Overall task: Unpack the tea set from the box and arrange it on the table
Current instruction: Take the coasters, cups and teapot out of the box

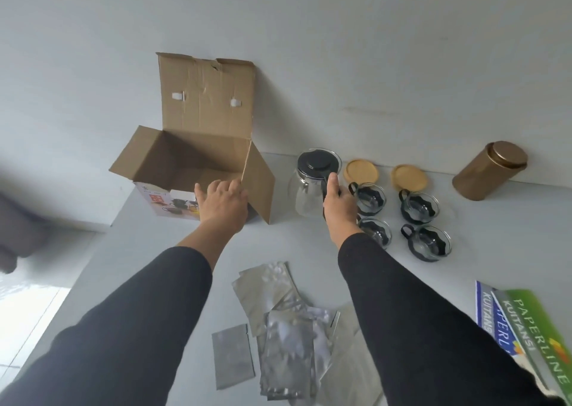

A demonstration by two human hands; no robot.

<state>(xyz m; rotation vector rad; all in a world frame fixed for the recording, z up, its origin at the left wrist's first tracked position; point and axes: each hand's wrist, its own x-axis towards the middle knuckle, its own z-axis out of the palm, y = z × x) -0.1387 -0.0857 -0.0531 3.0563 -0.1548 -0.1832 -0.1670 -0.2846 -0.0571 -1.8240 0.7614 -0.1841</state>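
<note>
On white table (173, 251) (wall behind), right grip (339, 203) clasps teapot (309, 189); left grip (224, 203) open.

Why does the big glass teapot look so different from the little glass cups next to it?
The teapot is tall and has a black lid; the cups are low, open-topped. The right hand grips the teapot's handle; the cups sit untouched. All are clear glass with black parts, on the table.
</note>
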